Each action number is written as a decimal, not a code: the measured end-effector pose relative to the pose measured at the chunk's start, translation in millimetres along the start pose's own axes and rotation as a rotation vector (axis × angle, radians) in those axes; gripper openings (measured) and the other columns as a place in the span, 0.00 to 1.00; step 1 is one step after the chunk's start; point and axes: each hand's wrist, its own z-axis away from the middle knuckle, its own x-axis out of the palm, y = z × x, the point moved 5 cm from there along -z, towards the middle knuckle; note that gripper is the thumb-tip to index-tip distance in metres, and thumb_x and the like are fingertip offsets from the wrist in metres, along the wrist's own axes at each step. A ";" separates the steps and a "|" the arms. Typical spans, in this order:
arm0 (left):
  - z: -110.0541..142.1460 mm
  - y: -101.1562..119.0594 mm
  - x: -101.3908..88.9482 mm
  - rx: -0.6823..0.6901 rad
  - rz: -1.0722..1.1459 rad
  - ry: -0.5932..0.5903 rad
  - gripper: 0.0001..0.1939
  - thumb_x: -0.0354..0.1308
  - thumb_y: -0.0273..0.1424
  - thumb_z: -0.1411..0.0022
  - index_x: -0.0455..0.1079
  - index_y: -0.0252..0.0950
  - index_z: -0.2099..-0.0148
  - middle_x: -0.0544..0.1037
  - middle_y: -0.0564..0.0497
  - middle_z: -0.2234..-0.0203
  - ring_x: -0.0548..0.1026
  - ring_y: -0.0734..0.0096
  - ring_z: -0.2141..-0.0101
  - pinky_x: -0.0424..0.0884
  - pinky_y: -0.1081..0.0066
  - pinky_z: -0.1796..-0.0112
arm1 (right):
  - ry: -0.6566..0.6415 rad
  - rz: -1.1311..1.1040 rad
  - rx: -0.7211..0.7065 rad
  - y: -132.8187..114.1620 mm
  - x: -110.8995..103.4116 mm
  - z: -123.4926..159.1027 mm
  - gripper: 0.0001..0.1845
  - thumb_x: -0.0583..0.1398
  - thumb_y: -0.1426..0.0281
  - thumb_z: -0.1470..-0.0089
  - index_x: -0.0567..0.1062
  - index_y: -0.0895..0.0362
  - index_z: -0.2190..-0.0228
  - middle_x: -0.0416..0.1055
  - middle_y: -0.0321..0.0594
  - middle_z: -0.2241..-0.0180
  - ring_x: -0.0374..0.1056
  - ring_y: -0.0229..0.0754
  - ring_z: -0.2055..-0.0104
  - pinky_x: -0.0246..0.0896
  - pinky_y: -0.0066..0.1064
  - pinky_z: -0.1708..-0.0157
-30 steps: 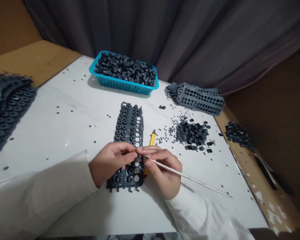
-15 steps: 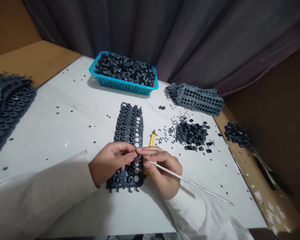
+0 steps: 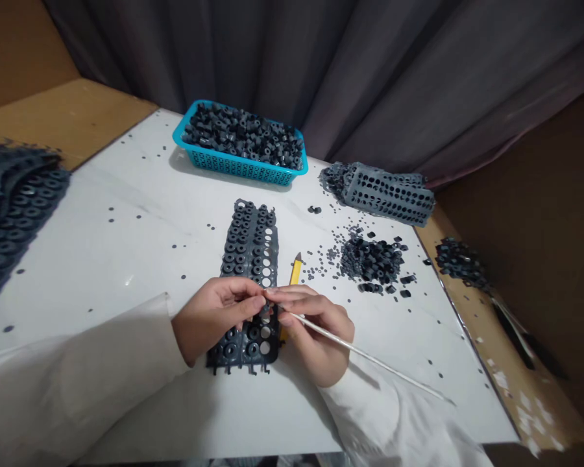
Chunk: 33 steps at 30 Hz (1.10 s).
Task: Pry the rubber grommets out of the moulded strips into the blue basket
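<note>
Far left, a stack of studded dark sheets (image 3: 17, 217) on the worktop edge, off to the side, probably so the middle has elbow room. Dark flecks are scattered over the white worktop (image 3: 141, 415). Left hand (image 3: 219, 318): fingers closed in a pinch, thumb against index, on what looks like a small dark piece (image 3: 265, 307); tight grip likely to steady something that tiny. Blue basket (image 3: 243, 171), full of dark ring-like bits, sits beyond the hands, within reach but out of the way, I'd judge. Studded mat (image 3: 243, 243) lies lengthwise in front of the person, lower part under both hands; right column mostly bare holes, the other columns show rings. Small piece is above it, between the hands. Yellow cutter (image 3: 296, 271) just right of the mat, partly hidden by the right hand (image 3: 321, 334). That hand's fingers are closed round a thin white rod (image 3: 370, 355), pen-style near its tip, probably for control; tip meets the left fingertips, exact contact can't tell. Further right: perforated strips (image 3: 389, 194) piled behind, loose dark heap (image 3: 372, 261) nearer, apparently sorted apart. Far right, another dark heap (image 3: 460, 261) and white scraps (image 3: 530, 412).
</note>
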 end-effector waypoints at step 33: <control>0.2 -2.6 -5.8 0.039 0.200 0.166 0.11 0.65 0.33 0.53 0.69 0.34 0.69 0.70 0.55 0.79 0.65 0.83 0.81 0.66 0.82 0.80 | 0.099 0.106 0.142 -2.0 -0.1 10.6 0.09 0.61 0.80 0.51 0.73 0.55 0.69 0.77 0.42 0.63 0.73 0.43 0.59 0.68 0.38 0.59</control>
